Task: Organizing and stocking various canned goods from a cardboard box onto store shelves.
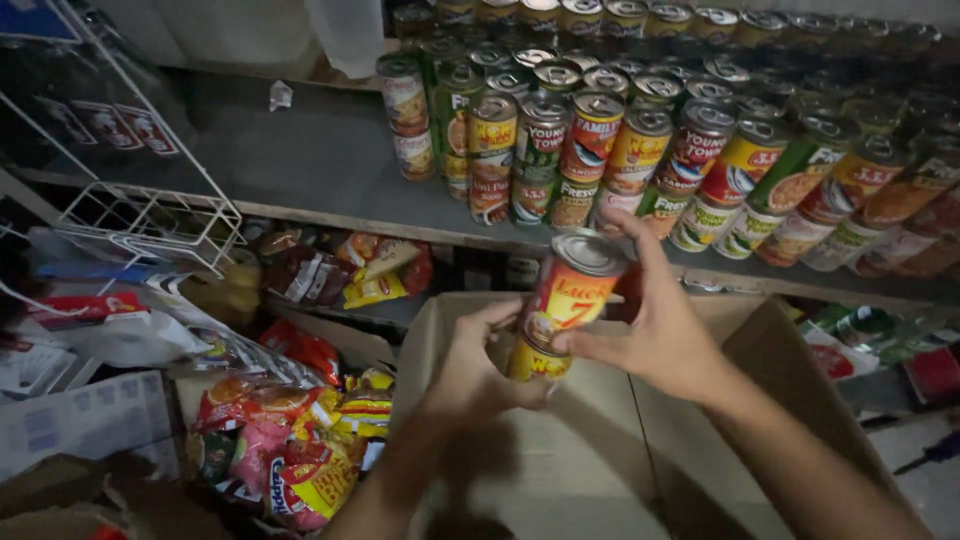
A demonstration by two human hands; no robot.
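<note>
- I'm clamping my right hand (655, 335) around a red-and-yellow labelled tin can (570, 290), above the open cardboard box (780, 380).
- My left hand (475, 365) is gripping a second yellow can (535, 362) beneath.
- Shelving seems underway; next needs a free gap on the grey shelf (330, 170).

Both hands (480, 365) (655, 330) hold stacked cans (562, 305) above cardboard box (600, 450).

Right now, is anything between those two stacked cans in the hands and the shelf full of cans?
Nothing visible. The left hand and right hand grip the stacked cans over an open cardboard box, just before the shelf; only open air lies between.
</note>
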